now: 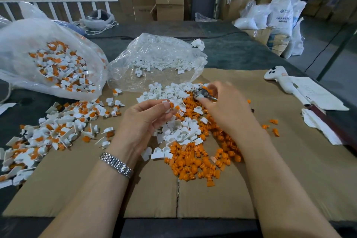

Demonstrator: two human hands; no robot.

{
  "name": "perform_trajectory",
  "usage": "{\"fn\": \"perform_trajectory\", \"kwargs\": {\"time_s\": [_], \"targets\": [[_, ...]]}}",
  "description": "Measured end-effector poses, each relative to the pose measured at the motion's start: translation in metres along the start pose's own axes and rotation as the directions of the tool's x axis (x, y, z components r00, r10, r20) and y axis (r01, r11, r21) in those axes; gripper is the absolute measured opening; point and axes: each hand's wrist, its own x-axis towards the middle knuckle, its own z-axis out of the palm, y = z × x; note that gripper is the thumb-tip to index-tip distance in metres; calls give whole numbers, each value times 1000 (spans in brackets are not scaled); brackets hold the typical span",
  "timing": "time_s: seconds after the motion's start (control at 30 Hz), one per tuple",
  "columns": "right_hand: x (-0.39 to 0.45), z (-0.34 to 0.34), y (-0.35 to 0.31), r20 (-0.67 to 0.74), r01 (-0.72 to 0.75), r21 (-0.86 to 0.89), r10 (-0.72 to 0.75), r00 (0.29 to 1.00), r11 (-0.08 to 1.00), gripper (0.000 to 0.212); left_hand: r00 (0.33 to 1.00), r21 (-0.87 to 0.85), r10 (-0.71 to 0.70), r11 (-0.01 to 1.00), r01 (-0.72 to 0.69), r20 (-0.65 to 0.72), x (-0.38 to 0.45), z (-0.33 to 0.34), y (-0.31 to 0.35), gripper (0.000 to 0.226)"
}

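From the head camera, the left hand (pixel 144 121) hovers over a cardboard sheet (pixel 77 189), its thumb and curled fingertips pinching a white cap (pixel 166 104) with an orange insert, held just above the loose white caps (pixel 179 131). The right hand (pixel 226 108), blurred, grips a metal tool (pixel 203 93) whose tip pokes out past its fingers, close to the pinched cap but apart. Orange plugs (pixel 193 164) lie beneath both wrists.

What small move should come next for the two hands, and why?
Probably bring the metal tool held by the right hand across to the white cap that the left hand pinches: an orange plug shows at the cap's edge, seemingly not pressed home, and the tool lies just to its right.
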Motion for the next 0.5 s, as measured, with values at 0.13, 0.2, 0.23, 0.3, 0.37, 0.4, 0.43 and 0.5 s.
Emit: {"fn": "perform_trajectory", "kwargs": {"time_s": [0.13, 0.2, 0.23, 0.3, 0.37, 0.4, 0.43, 0.5], "targets": [[19, -2, 15, 188, -126, -391, 213, 959, 912, 45, 999, -50, -22, 999, 20, -33, 1, -1, 1, 14], [23, 4, 16, 237, -106, -401, 215, 947, 910, 40, 998, -56, -27, 998, 24, -51, 1, -1, 1, 15], [25, 6, 17, 245, -95, -396, 205, 948, 913, 39, 998, -60, -29, 998, 26, -58, 1, -1, 1, 16], [28, 8, 17, 256, -83, -386, 193, 947, 919, 40, 997, -73, -34, 997, 29, -65, 1, 0, 1, 15], [31, 8, 17, 279, -74, -365, 185, 942, 928, 39, 997, -77, -33, 997, 28, -75, 1, 0, 2, 15], [32, 8, 18, 283, -73, -352, 180, 942, 933, 38, 996, -74, -31, 997, 26, -79, 1, 0, 2, 15], [33, 7, 18, 275, -79, -334, 178, 945, 939, 37, 996, -70, -28, 997, 22, -80, 1, 0, 3, 15], [34, 6, 17, 242, -110, -287, 182, 953, 952, 34, 997, -57, -19, 998, 15, -75, 0, 0, 3, 16]]}}
